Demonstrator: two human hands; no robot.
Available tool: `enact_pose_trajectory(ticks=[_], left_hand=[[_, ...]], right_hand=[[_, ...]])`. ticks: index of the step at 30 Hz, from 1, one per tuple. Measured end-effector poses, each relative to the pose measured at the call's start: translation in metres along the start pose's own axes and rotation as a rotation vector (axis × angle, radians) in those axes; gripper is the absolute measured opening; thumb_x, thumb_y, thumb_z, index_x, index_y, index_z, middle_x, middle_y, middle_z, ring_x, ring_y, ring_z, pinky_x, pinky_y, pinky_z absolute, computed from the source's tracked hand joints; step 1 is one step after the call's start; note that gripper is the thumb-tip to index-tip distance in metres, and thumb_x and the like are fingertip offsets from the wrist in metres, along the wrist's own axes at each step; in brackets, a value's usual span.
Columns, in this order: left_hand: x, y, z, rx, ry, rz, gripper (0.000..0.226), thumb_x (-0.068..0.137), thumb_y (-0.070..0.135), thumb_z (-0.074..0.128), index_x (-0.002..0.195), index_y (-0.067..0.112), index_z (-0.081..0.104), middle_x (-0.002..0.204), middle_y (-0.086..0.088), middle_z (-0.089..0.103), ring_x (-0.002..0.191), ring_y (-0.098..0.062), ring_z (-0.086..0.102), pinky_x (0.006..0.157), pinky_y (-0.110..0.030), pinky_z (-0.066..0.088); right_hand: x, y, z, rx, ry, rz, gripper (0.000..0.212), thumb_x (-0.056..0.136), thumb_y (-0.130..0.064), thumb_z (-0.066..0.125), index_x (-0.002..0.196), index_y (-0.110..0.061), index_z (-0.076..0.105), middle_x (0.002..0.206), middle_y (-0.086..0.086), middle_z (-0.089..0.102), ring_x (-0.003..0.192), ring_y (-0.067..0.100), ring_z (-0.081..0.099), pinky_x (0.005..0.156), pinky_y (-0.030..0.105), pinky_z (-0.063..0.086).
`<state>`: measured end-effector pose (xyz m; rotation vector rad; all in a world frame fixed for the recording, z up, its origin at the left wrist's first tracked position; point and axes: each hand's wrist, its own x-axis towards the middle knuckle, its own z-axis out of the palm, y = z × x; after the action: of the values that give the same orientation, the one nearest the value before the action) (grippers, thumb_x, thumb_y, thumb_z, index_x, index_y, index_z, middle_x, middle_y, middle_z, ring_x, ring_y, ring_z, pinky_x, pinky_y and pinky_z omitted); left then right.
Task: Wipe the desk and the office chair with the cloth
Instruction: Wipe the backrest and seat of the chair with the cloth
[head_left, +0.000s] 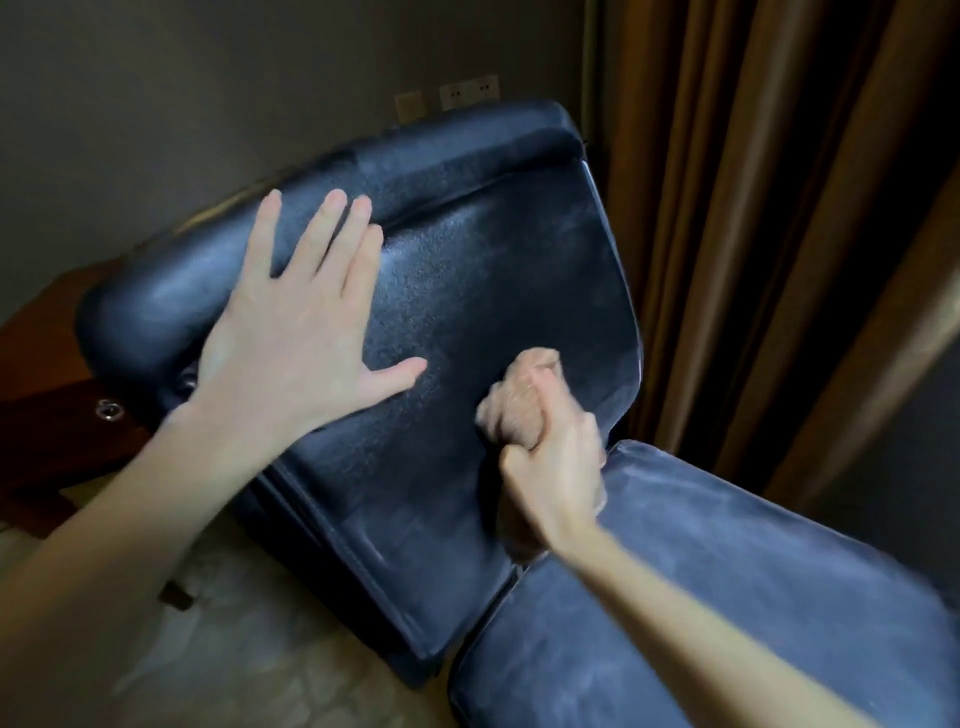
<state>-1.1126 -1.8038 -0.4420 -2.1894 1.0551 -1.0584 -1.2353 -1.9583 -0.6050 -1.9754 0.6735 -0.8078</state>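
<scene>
The black leather office chair fills the middle of the view, its backrest (493, 291) tilted toward me and its seat cushion (701, 597) at lower right. My left hand (296, 332) lies flat on the left of the backrest, fingers spread. My right hand (556, 467) is closed around a crumpled pinkish-tan cloth (519, 400) and presses it against the lower right of the backrest. The chair's base is hidden.
A dark wooden desk (47, 374) shows at the left behind the chair, with a metal fitting (109, 410) on it. Brown curtains (753, 208) hang at the right. Wall sockets (467, 93) sit above the chair. Beige carpet (234, 649) lies below.
</scene>
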Motion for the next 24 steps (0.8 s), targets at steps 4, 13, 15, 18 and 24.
enact_pose_trajectory(ticks=[4, 13, 15, 18, 24], left_hand=[[-0.001, -0.002, 0.010, -0.022, 0.075, 0.009, 0.116, 0.084, 0.085, 0.027, 0.157, -0.005, 0.023, 0.168, -0.019, 0.020, 0.158, -0.030, 0.014, 0.124, -0.062, 0.006], [-0.012, -0.007, -0.018, -0.068, -0.035, 0.015, 0.110, 0.090, 0.081, 0.025, 0.160, -0.003, 0.008, 0.170, -0.021, 0.008, 0.158, -0.033, 0.002, 0.124, -0.063, 0.001], [-0.013, -0.006, -0.023, -0.045, -0.043, 0.015, 0.110, 0.090, 0.081, 0.025, 0.161, -0.002, 0.008, 0.170, -0.021, 0.007, 0.158, -0.034, 0.003, 0.124, -0.063, 0.001], [-0.013, -0.003, -0.024, -0.004, -0.046, 0.009, 0.109, 0.089, 0.081, 0.022, 0.161, -0.001, 0.011, 0.170, -0.019, 0.009, 0.158, -0.033, 0.005, 0.124, -0.062, 0.005], [-0.013, 0.000, -0.017, 0.026, -0.006, -0.025, 0.108, 0.088, 0.081, 0.011, 0.161, 0.001, 0.015, 0.170, -0.017, 0.014, 0.158, -0.030, 0.007, 0.125, -0.061, 0.006]], right_hand=[[-0.048, -0.003, 0.015, -0.073, -0.035, -0.092, 0.097, 0.058, -0.020, 0.051, 0.152, -0.043, 0.043, 0.160, -0.020, 0.039, 0.100, 0.023, 0.046, 0.096, 0.039, 0.047], [-0.053, -0.051, -0.043, -0.084, -0.367, 0.024, 0.093, 0.067, -0.010, 0.057, 0.153, -0.042, 0.042, 0.152, -0.008, 0.053, 0.109, 0.035, 0.055, 0.099, 0.036, 0.049], [-0.047, -0.055, -0.053, -0.102, -0.412, 0.051, 0.091, 0.065, -0.014, 0.054, 0.150, -0.044, 0.045, 0.135, 0.002, 0.067, 0.106, 0.038, 0.060, 0.092, 0.037, 0.052], [-0.043, -0.055, -0.061, -0.119, -0.437, 0.087, 0.087, 0.062, -0.020, 0.050, 0.145, -0.046, 0.048, 0.110, 0.005, 0.075, 0.105, 0.034, 0.065, 0.083, 0.035, 0.053], [-0.050, -0.042, -0.061, -0.042, -0.357, -0.011, 0.078, 0.059, -0.023, 0.050, 0.135, -0.037, 0.061, 0.107, -0.005, 0.076, 0.108, 0.023, 0.067, 0.092, 0.035, 0.053]])
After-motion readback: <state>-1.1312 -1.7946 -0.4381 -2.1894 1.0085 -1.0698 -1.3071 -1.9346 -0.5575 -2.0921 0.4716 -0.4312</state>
